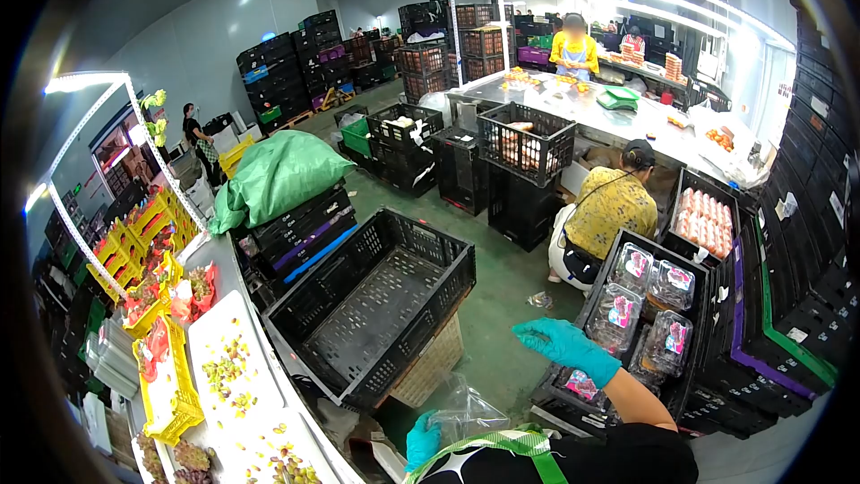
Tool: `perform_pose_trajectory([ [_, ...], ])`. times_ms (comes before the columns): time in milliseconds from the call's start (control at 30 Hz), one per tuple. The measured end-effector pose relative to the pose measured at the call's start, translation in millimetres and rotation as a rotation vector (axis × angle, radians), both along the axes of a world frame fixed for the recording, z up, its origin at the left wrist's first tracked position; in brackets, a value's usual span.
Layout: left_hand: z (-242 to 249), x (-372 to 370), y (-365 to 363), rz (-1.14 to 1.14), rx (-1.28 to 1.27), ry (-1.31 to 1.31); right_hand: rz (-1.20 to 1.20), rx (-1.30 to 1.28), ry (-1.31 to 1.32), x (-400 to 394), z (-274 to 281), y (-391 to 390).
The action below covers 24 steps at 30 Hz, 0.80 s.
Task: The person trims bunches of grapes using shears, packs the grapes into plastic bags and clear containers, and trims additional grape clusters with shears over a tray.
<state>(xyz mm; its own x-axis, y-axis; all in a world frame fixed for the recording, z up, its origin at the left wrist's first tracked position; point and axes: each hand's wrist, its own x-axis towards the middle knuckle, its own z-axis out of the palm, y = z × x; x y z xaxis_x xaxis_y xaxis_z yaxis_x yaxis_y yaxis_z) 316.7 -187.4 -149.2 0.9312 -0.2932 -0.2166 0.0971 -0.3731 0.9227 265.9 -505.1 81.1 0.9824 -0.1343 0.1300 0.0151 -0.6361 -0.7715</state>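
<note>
My left hand (423, 441), in a teal glove, is low in the view with its fingers wrapped at the edge of a clear plastic container (468, 414). Raised over the floor, my right hand (568, 348) wears a teal glove too; its fingers point left, pressed together, and whatever they may hold is hidden. Just right of it stands a black crate of lidded clear boxes (614, 306) with pink labels. In front of me a large black crate (367, 300) with no contents rests on a lighter crate (430, 367).
At the left, loose grapes (228, 367) lie on a white table beside yellow baskets (170, 385). A person in a yellow patterned top (611, 215) crouches ahead on the right. Stacked black crates (806, 242) line the right side. A green sack (282, 175) covers another stack.
</note>
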Motion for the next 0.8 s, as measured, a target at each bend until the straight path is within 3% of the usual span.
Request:
perform_pose_trajectory([
  [333, 5.1, 4.2, -2.4, 0.005, 0.013, -0.006, -0.072, 0.042, 0.091, -1.6, -3.2, -10.0],
  [567, 17.1, 7.0, -4.8, 0.013, 0.046, 0.059, -0.162, -0.327, 0.215, -5.1, -54.7, -38.2],
  [667, 3.9, 15.9, 8.6, -0.095, 0.025, -0.101, -0.190, -0.409, 0.304, -8.6, -62.8, -50.2],
  [700, 75.9, 10.2, -0.3, -0.074, 0.116, -0.063, -0.181, -0.402, 0.392, -17.1, -63.3, -53.4],
  [733, 89.4, 14.0, 7.4, -0.128, 0.104, -0.263, -0.184, -0.457, 0.343, -25.9, -66.4, -58.0],
  [767, 121.6, 16.5, 10.0, -0.121, 0.283, -0.226, -0.154, -0.426, 0.432, -31.3, -53.6, -62.4],
  [800, 152.8, 19.1, 9.7, -0.022, 0.296, -0.111, -0.125, -0.412, 0.429, -39.7, -56.2, -71.3],
])
